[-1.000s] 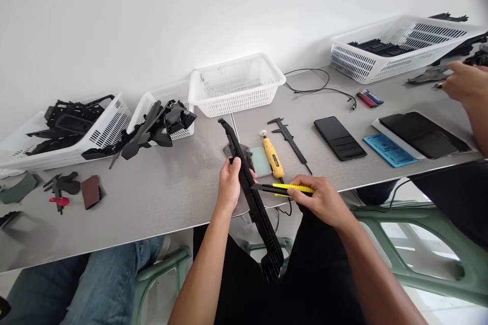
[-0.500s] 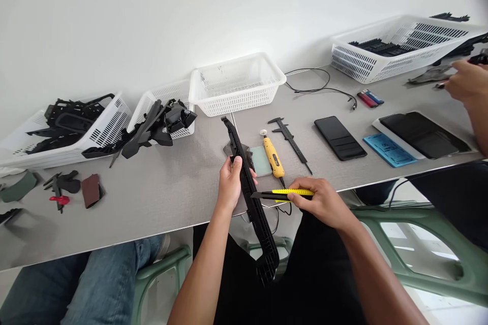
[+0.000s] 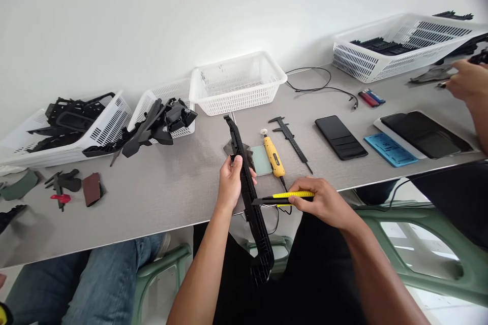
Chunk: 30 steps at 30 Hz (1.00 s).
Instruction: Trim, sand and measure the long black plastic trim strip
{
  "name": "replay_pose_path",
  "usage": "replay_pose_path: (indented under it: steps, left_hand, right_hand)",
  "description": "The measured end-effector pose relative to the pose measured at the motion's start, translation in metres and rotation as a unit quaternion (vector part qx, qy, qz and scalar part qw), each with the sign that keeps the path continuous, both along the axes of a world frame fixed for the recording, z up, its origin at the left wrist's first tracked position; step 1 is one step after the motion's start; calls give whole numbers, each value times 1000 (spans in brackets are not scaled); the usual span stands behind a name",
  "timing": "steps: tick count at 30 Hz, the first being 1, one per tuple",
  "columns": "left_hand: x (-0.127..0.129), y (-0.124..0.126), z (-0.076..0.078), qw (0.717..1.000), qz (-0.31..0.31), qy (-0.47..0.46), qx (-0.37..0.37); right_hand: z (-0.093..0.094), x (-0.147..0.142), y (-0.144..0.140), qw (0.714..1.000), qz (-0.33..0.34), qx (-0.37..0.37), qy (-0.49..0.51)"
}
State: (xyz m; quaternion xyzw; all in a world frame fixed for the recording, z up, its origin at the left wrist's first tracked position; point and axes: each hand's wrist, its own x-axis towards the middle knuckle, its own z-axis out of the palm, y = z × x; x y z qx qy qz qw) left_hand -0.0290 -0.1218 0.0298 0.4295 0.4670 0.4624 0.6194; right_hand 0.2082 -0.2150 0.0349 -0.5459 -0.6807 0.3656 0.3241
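Here, your left hand (image 3: 231, 183) was wrapped around a long black ribbed plastic moulding (image 3: 249, 198), held slantwise over the near edge of the grey table (image 3: 171, 193), its far end above the tabletop, its near end hanging over your lap. Your right hand (image 3: 324, 202) was closed on a yellow-and-black snap-blade utility knife (image 3: 284, 197), the blade tip touching the moulding's right edge just below your left fingers.

Items nearby: a yellow-handled pen-shaped tool (image 3: 273, 156), a black plastic vernier caliper (image 3: 290, 137), a dark smartphone (image 3: 340, 137), a blue rectangular card (image 3: 389, 150), a dark tablet on a white tray (image 3: 425, 134), an empty white perforated plastic basket (image 3: 237, 84). Another person's hand (image 3: 467, 81) worked at the far right.

Risk, as judged: the blade pointed towards your left hand; a slip along the hard plastic could have run it into those fingers, or gouged the part. The moulding's unsupported near end could have let it twist under pressure.

Writing: marks on the blue card were too small to read; no brand was legible anywhere.
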Motion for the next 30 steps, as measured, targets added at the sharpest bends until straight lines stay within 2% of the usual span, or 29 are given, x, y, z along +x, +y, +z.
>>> replay_pose_path:
  steps: [8, 10, 16, 21, 26, 30]
  left_hand:
    - [2, 1, 0, 999, 35, -11, -4]
    - [2, 1, 0, 999, 36, -8, -2]
    - [2, 2, -2, 999, 31, 8, 14]
    - [1, 1, -2, 1000, 27, 8, 6]
    - [1, 1, -1, 1000, 26, 10, 14]
    - [1, 1, -1, 999, 27, 16, 12]
  right_hand:
    - [1, 4, -2, 998, 48, -4, -36]
    - [1, 1, -3, 999, 35, -8, -39]
    - [-4, -11, -4, 997, -69, 16, -2]
    - [-6, -6, -5, 1000, -26, 13, 7]
    - [-7, -5, -5, 998, -62, 23, 22]
    - [-6, -5, -5, 998, -39, 18, 45]
